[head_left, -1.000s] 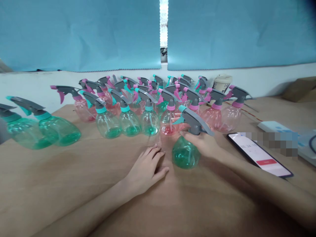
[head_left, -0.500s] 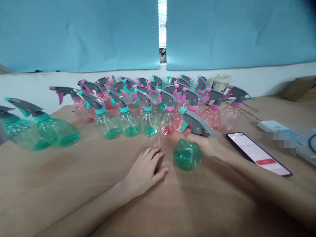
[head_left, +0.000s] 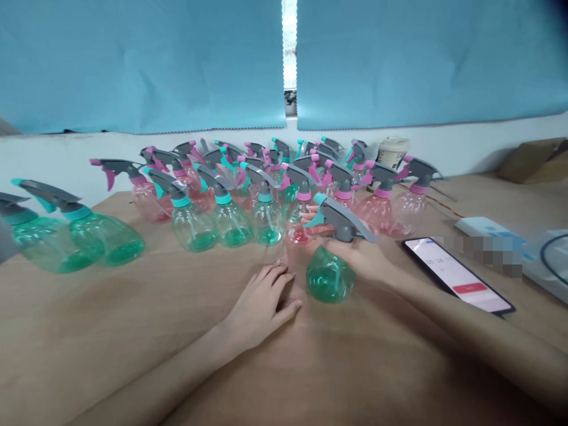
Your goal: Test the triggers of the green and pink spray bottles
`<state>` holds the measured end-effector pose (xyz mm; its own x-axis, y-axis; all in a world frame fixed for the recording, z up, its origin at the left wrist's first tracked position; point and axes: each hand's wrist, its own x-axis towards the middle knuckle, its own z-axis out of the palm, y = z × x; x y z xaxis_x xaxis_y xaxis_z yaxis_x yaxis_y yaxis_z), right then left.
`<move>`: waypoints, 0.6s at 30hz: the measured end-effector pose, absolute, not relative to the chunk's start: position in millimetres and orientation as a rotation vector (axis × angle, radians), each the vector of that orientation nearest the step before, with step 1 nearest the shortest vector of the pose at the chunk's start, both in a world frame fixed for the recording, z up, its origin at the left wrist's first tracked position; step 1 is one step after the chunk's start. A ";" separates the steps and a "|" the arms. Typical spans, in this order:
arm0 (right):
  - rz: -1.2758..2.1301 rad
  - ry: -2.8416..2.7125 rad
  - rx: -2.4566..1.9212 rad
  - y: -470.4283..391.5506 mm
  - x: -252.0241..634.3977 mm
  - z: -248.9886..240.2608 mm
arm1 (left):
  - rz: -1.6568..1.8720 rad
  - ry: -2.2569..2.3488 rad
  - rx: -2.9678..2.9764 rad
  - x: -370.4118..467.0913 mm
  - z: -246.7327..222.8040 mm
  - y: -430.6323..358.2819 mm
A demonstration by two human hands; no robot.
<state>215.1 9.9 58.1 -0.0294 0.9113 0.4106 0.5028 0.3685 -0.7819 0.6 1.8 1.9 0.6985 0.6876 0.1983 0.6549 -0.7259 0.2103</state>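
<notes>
Fingers stretched out and apart, my right hand [head_left: 361, 257] is around the neck of a green spray bottle [head_left: 331, 281] with a grey and turquoise trigger head. The thumb side crosses in front of the bottle's collar and hides it; the fingers extend past the trigger. This bottle stands on the table, a little green liquid inside. My left hand [head_left: 261, 307] lies palm down, empty, just left of it, fingers loosely spread. Behind the hands stand a pink-collared spray bottle [head_left: 298, 228] and a turquoise-collared spray bottle [head_left: 267, 222].
Several more pink and green spray bottles crowd the back of the wooden table [head_left: 168, 331]. Two green bottles [head_left: 109, 236] stand at far left. A phone [head_left: 459, 275] showing a timer lies at right, near a white power strip [head_left: 492, 231]. A paper cup [head_left: 393, 152] and cardboard [head_left: 532, 160] are behind.
My right hand's fingers have loosened from around the bottle's neck and straightened out. The bottle stays about where it was; the view has shifted slightly. My left hand has not moved.
</notes>
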 end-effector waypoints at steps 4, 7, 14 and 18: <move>0.712 -1.659 -1.127 7.0 206.6 61.1 | 0.455 1.051 2.729 0.3 2.9 0.8; 0.805 -1.632 -1.062 3.9 197.0 58.8 | 0.534 1.000 2.636 0.1 4.6 -0.7; 0.861 -1.595 -0.864 6.2 155.3 46.2 | 0.827 0.953 2.401 -15.1 6.6 -17.3; 0.885 -1.648 -0.856 5.3 118.3 46.4 | 0.866 1.100 2.346 -46.6 11.0 -33.7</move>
